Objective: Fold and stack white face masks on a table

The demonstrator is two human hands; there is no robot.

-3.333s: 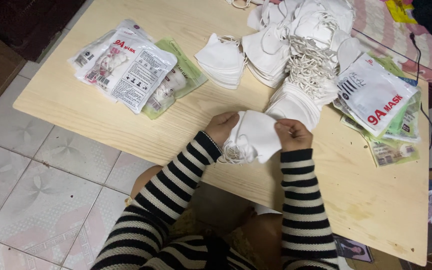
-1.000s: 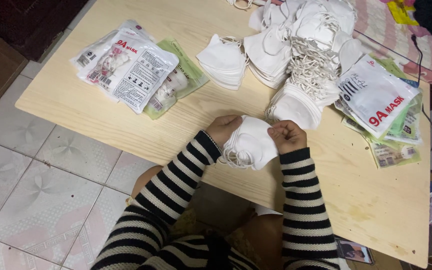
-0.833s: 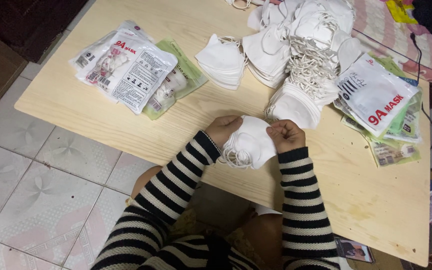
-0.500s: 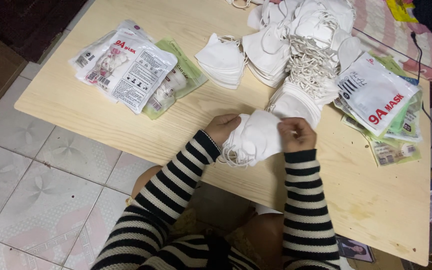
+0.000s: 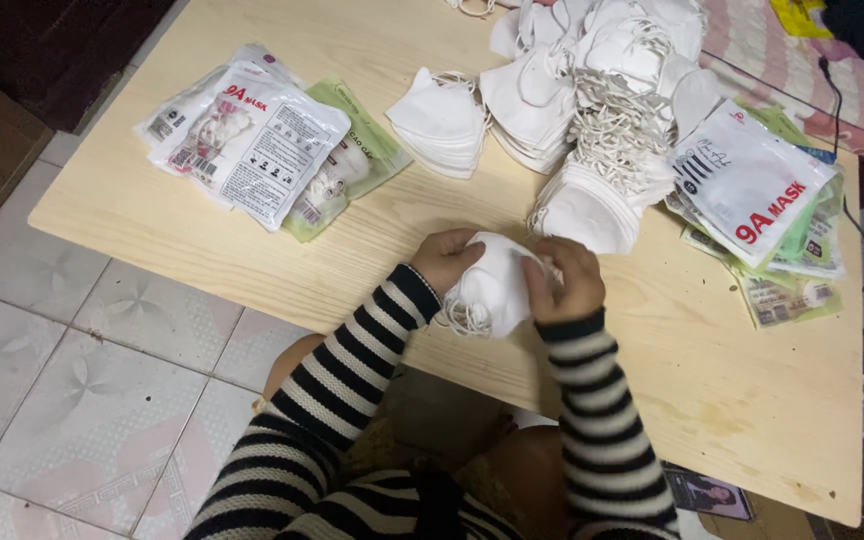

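Both hands meet over the near edge of the light wooden bench [image 5: 712,400], and between them sits a small stack of white folded masks [image 5: 497,290]. The left hand [image 5: 444,262] grasps the stack from its 9 o'clock side, fingers curled over the upper edge. The right hand [image 5: 564,285] grasps it from the 3 o'clock side, thumb and fingers pinched on the fabric. The stack's long axis runs roughly from 1 o'clock down to 7 o'clock, with the bunched white ear loops [image 5: 465,317] hanging out at the 7 o'clock end, just above the left striped sleeve [image 5: 352,360]. Whether the stack rests on the bench or is lifted slightly off it cannot be told.

At 12 o'clock from the hands lies a large heap of loose white masks [image 5: 592,90] with tangled ear cords, its nearest pile just beside the right hand. A separate fan of masks [image 5: 440,122] lies at 11 o'clock. At 10 o'clock, well apart, lie several filled printed packets [image 5: 252,140], white over green. At 2 o'clock a pile of flat empty packets [image 5: 752,185] lies toward the far right corner. A tiled floor [image 5: 72,380] shows at 8 o'clock.
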